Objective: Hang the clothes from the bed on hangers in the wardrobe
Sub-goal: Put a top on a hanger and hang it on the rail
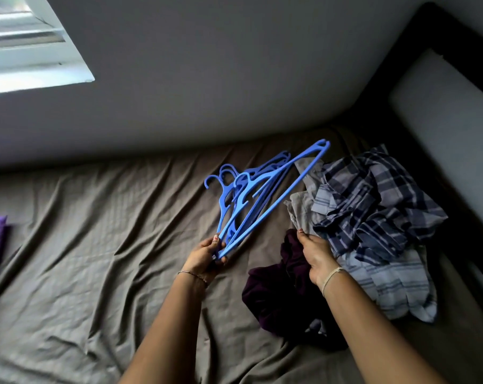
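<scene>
Left grip (207,256) curled round one end of the hangers (247,185), fanned above the bed (96,245). Right grip (315,256) pinches cloth at the edge of the clothes (373,217), heaped on the bed. Risk: tangled hooks may snag, dropping hangers when one is drawn out.

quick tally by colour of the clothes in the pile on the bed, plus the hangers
dark purple garment: 1
navy plaid shirt: 1
grey striped shirt: 1
pale grey garment: 1
blue hangers: at least 3, overlapping
total: at least 7
</scene>
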Action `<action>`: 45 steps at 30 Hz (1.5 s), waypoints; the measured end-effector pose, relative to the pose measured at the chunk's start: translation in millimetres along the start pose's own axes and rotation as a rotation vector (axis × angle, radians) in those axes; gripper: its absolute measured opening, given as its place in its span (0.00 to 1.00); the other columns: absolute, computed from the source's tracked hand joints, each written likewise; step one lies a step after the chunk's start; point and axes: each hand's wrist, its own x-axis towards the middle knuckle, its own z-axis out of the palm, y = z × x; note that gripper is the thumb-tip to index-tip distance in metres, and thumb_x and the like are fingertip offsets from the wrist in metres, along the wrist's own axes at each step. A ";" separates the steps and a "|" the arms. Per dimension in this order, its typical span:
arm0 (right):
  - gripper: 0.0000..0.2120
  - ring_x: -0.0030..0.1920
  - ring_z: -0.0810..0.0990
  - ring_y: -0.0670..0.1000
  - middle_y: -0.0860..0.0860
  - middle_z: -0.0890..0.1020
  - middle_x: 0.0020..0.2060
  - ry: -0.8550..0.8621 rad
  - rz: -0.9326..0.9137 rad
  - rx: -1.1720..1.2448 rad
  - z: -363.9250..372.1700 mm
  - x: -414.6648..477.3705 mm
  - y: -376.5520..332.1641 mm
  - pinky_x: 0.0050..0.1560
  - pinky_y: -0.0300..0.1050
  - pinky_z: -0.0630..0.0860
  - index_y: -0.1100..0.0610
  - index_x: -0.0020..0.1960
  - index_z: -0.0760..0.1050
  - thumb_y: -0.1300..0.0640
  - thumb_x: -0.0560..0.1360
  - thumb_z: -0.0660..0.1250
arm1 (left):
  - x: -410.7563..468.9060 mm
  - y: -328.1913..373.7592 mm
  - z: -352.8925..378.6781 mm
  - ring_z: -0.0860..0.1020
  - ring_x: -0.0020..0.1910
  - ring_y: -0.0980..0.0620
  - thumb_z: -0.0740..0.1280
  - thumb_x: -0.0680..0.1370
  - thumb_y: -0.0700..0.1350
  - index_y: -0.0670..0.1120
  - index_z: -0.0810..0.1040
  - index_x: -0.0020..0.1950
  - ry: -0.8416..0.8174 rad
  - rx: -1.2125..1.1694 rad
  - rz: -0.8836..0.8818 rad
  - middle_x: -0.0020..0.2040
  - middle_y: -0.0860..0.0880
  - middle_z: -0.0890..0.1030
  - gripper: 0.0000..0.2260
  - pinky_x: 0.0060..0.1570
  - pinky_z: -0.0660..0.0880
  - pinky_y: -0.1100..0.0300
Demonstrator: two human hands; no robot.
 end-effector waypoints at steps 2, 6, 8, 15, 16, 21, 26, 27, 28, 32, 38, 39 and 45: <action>0.18 0.59 0.77 0.52 0.53 0.80 0.57 0.014 -0.027 0.013 1.6 -0.6 -3.5 0.63 0.49 0.73 0.63 0.63 0.76 0.53 0.79 0.65 | -4.6 1.1 2.7 0.70 0.24 0.54 0.60 0.82 0.40 0.44 0.77 0.47 -0.041 0.011 0.012 0.38 0.46 0.74 0.07 0.20 0.68 0.67; 0.20 0.54 0.78 0.54 0.58 0.81 0.53 0.121 -0.115 0.032 -4.0 -12.4 -22.9 0.55 0.49 0.75 0.66 0.61 0.76 0.50 0.80 0.63 | -14.5 7.5 11.6 0.73 0.26 0.56 0.61 0.81 0.41 0.45 0.77 0.54 -0.111 0.118 0.049 0.39 0.47 0.75 0.06 0.23 0.71 0.66; 0.23 0.53 0.78 0.56 0.60 0.81 0.51 0.186 -0.164 0.083 -14.4 -23.5 -36.5 0.51 0.49 0.74 0.67 0.61 0.76 0.48 0.81 0.60 | -24.6 12.9 19.9 0.74 0.25 0.56 0.62 0.81 0.41 0.45 0.77 0.55 -0.160 0.194 0.074 0.39 0.48 0.77 0.06 0.23 0.72 0.66; 0.25 0.51 0.79 0.56 0.52 0.82 0.43 0.252 -0.293 0.281 -77.5 -72.9 -64.6 0.57 0.58 0.77 0.53 0.39 0.80 0.30 0.67 0.68 | -85.8 34.6 59.7 0.76 0.28 0.56 0.63 0.80 0.42 0.46 0.78 0.58 -0.372 0.433 0.133 0.39 0.49 0.79 0.08 0.25 0.72 0.65; 0.25 0.52 0.80 0.55 0.51 0.83 0.43 0.251 -0.329 0.287 -89.2 -78.4 -63.6 0.58 0.62 0.76 0.52 0.38 0.81 0.29 0.64 0.69 | -94.3 37.0 65.0 0.75 0.28 0.56 0.63 0.80 0.43 0.46 0.78 0.57 -0.384 0.443 0.157 0.39 0.49 0.79 0.08 0.25 0.72 0.65; 0.14 0.57 0.80 0.58 0.56 0.84 0.51 0.250 -0.452 0.367 -127.1 -131.7 -70.3 0.62 0.62 0.74 0.52 0.43 0.83 0.41 0.69 0.71 | -143.8 41.3 104.2 0.75 0.25 0.59 0.66 0.79 0.41 0.45 0.76 0.48 -0.418 0.086 0.291 0.35 0.49 0.79 0.00 0.23 0.69 0.69; 0.09 0.54 0.78 0.53 0.53 0.81 0.48 0.274 -0.567 0.445 -137.8 -219.3 -85.5 0.61 0.52 0.75 0.57 0.50 0.79 0.51 0.78 0.66 | -213.7 -2.0 150.6 0.78 0.37 0.55 0.70 0.74 0.45 0.48 0.79 0.47 -0.574 -0.040 0.179 0.44 0.49 0.78 0.04 0.36 0.76 0.66; 0.09 0.51 0.78 0.53 0.53 0.81 0.45 0.298 -0.604 0.446 -141.4 -234.6 -86.0 0.57 0.51 0.75 0.57 0.47 0.79 0.51 0.78 0.66 | -233.6 -15.8 160.5 0.81 0.38 0.54 0.68 0.76 0.43 0.46 0.79 0.48 -0.645 -0.042 0.149 0.44 0.49 0.80 0.03 0.37 0.78 0.65; 0.10 0.49 0.79 0.54 0.54 0.82 0.43 0.316 -0.639 0.445 -144.8 -247.1 -85.7 0.54 0.51 0.76 0.57 0.44 0.79 0.51 0.78 0.66 | -251.5 -27.8 168.6 0.83 0.39 0.53 0.66 0.78 0.40 0.45 0.78 0.51 -0.706 -0.042 0.130 0.45 0.48 0.82 0.04 0.38 0.80 0.63; 0.09 0.42 0.82 0.55 0.57 0.84 0.41 0.252 -0.732 0.484 -169.7 -298.6 -85.0 0.48 0.50 0.79 0.59 0.45 0.79 0.55 0.79 0.65 | -313.4 -57.2 201.1 0.84 0.43 0.50 0.63 0.79 0.35 0.42 0.71 0.64 -0.886 -0.077 0.094 0.50 0.43 0.81 0.14 0.49 0.80 0.59; 0.04 0.49 0.82 0.56 0.59 0.84 0.47 0.231 -0.844 0.326 -223.8 -356.3 -80.2 0.56 0.50 0.78 0.59 0.49 0.81 0.62 0.77 0.67 | -366.8 -66.5 234.8 0.84 0.42 0.50 0.62 0.78 0.32 0.43 0.72 0.47 -1.026 -0.031 0.038 0.42 0.45 0.85 0.07 0.47 0.80 0.58; 0.05 0.50 0.82 0.55 0.59 0.84 0.49 0.228 -0.856 0.271 -234.3 -364.1 -79.0 0.57 0.49 0.77 0.60 0.50 0.81 0.64 0.76 0.68 | -375.6 -65.5 239.2 0.84 0.43 0.50 0.62 0.78 0.32 0.44 0.72 0.47 -1.061 -0.024 0.049 0.42 0.45 0.84 0.07 0.46 0.81 0.57; 0.11 0.47 0.82 0.45 0.49 0.84 0.46 0.298 -0.889 0.120 -289.8 -399.8 -73.7 0.48 0.33 0.77 0.57 0.52 0.80 0.70 0.75 0.65 | -421.3 -54.7 239.2 0.84 0.44 0.45 0.63 0.77 0.31 0.48 0.69 0.43 -1.191 -0.012 0.164 0.47 0.40 0.79 0.11 0.42 0.82 0.54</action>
